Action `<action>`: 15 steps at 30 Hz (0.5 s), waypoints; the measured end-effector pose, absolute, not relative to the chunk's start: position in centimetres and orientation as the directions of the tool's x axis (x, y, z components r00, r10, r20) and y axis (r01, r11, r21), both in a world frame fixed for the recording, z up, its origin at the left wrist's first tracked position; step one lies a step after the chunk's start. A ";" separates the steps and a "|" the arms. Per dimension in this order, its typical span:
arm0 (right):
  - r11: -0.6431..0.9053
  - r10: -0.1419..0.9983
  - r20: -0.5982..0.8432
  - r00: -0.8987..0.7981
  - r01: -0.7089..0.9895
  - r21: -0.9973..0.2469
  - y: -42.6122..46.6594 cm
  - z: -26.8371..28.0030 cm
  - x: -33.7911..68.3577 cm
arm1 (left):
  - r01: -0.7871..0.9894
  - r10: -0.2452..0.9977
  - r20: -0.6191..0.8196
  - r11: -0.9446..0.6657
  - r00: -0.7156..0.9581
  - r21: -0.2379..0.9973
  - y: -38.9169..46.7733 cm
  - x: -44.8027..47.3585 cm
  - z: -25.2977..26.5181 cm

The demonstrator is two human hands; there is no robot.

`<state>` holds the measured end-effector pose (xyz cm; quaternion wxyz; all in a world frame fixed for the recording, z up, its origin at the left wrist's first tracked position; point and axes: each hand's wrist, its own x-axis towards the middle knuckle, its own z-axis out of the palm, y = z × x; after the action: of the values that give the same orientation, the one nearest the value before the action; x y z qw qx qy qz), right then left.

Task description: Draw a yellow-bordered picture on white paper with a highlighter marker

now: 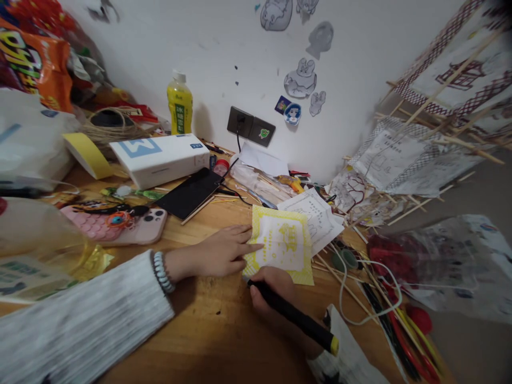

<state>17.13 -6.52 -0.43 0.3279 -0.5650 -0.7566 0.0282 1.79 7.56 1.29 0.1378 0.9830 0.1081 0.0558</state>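
In the head view, a square sheet of paper with a yellow patterned border and a small yellow building drawing lies on the wooden table. My left hand rests flat at its left edge, fingers stretched out, the index fingertip on the drawing. My right hand is closed around a black marker with a yellow end. The marker's tip is at the sheet's lower left corner. Partly under the yellow sheet is a white printed sheet with line drawings.
A black phone, a pink-cased phone, a white box, yellow tape and a drink bottle stand or lie on the left. Thin sticks, a white cord and a stick-framed paper lantern are on the right.
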 end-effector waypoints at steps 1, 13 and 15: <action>0.370 0.873 0.465 -0.149 0.823 -0.431 -6.6 -0.4 17.1 | 0.195 0.227 0.082 -0.938 0.970 0.287 7.6 1.8 1.3; 0.254 0.887 0.462 0.020 0.814 -0.523 -6.7 -0.2 18.4 | 0.194 0.235 0.100 -0.930 0.967 0.312 7.5 1.7 1.3; 0.246 0.886 0.463 0.037 0.808 -0.535 -6.7 -0.3 18.4 | 0.196 0.237 0.100 -0.930 0.966 0.312 7.5 1.7 1.3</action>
<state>18.37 -6.70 -0.29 0.3793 -0.6120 -0.6921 0.0510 1.66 7.52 1.29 0.1513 0.9799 0.1105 0.0679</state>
